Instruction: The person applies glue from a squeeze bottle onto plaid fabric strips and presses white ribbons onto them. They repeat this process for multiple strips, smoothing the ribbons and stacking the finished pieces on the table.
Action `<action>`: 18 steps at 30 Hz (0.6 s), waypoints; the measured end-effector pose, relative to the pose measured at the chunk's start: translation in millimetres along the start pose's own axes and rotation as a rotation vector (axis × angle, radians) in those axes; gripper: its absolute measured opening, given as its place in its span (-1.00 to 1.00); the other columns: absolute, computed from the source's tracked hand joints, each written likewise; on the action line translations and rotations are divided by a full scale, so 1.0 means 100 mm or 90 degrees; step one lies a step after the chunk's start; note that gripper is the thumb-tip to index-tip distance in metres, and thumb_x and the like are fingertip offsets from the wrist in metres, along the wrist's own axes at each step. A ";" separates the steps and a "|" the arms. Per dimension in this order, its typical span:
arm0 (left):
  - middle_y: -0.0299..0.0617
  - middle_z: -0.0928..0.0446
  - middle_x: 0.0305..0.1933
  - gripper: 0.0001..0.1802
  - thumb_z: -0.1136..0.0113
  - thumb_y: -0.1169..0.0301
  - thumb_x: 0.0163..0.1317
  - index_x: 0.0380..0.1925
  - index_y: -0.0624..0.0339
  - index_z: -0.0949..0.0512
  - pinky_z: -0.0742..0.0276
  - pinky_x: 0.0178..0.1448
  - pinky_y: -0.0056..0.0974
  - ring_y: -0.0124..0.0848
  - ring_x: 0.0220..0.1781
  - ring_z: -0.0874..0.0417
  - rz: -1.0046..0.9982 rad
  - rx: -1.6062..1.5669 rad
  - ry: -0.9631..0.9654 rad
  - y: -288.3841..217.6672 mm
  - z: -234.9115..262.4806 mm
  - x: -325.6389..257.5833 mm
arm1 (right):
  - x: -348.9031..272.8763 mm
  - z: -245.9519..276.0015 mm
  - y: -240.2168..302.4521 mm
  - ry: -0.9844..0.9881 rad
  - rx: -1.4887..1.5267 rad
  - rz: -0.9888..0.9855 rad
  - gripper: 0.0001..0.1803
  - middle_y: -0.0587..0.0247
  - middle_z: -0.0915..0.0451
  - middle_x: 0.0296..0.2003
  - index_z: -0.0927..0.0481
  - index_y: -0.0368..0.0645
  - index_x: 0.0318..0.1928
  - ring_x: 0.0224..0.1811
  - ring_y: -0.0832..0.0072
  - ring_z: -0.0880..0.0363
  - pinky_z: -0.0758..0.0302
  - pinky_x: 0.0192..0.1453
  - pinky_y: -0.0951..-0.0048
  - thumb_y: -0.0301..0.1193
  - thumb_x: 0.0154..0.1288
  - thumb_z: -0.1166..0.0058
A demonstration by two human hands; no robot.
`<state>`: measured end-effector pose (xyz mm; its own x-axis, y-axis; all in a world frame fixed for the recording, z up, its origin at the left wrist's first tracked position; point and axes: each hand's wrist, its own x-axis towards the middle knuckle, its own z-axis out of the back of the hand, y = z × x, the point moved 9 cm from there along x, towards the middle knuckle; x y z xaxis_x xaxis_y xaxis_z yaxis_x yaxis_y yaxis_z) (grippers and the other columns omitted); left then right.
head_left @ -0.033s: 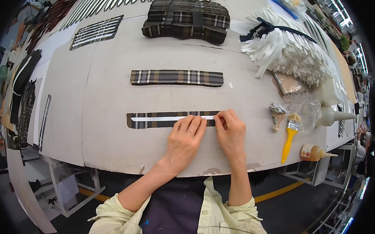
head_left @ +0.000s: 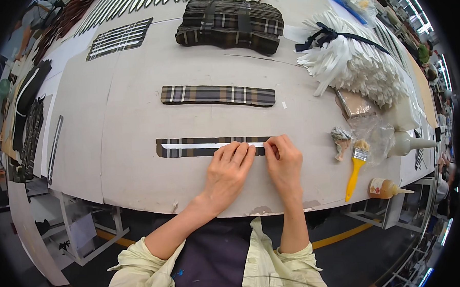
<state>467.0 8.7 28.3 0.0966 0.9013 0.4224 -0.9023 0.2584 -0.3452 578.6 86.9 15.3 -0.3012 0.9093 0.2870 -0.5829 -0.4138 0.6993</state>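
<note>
A narrow dark plaid fabric strip lies crosswise in front of me on the table. Along its length runs a thin white strip with a pointed left end. My left hand rests its fingers over the right half of the white strip, side by side; its thumb is hidden. At the right end, my right hand pinches the white strip between thumb and bent fingers. Beyond both hands lies a stacked plaid fabric piece, parallel to the first.
A tied plaid bundle sits at the back, with a bound bunch of white strips right of it. A yellow-handled brush, an amber bottle and a white nozzle bottle occupy the right. Striped plaid pieces lie back left.
</note>
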 end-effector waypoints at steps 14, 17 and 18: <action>-0.10 -0.52 0.05 -0.53 -0.18 0.47 0.09 0.07 0.28 -0.57 -0.48 0.18 -0.10 -0.17 0.15 -0.54 -0.005 0.041 -0.003 -0.02 -0.01 0.01 | -0.23 0.15 0.23 -0.052 -0.097 0.097 -0.74 0.22 -0.54 -0.32 -0.67 -0.20 -0.09 -0.30 0.30 -0.54 -0.47 -0.36 0.32 -0.68 0.21 -0.14; -0.09 -0.52 0.06 -0.53 -0.17 0.46 0.10 0.07 0.28 -0.56 -0.46 0.19 -0.11 -0.17 0.16 -0.53 -0.006 0.038 -0.008 -0.01 -0.01 -0.01 | -0.26 0.10 0.25 -0.038 -0.166 0.103 -0.69 0.21 -0.54 -0.29 -0.68 -0.19 -0.07 -0.21 0.30 -0.53 -0.46 -0.37 0.33 -0.69 0.17 -0.15; -0.08 -0.51 0.06 -0.54 -0.17 0.45 0.10 0.07 0.29 -0.56 -0.45 0.20 -0.11 -0.18 0.17 -0.53 -0.007 0.038 -0.012 -0.01 -0.01 -0.01 | -0.25 0.09 0.24 -0.020 -0.180 0.093 -0.69 0.20 -0.54 -0.27 -0.67 -0.20 -0.07 -0.19 0.29 -0.53 -0.48 -0.32 0.30 -0.70 0.15 -0.15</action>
<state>467.9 8.3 27.0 0.0990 0.8914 0.4422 -0.9245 0.2468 -0.2904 578.7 54.1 30.8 -0.3753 0.8388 0.3943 -0.7235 -0.5311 0.4411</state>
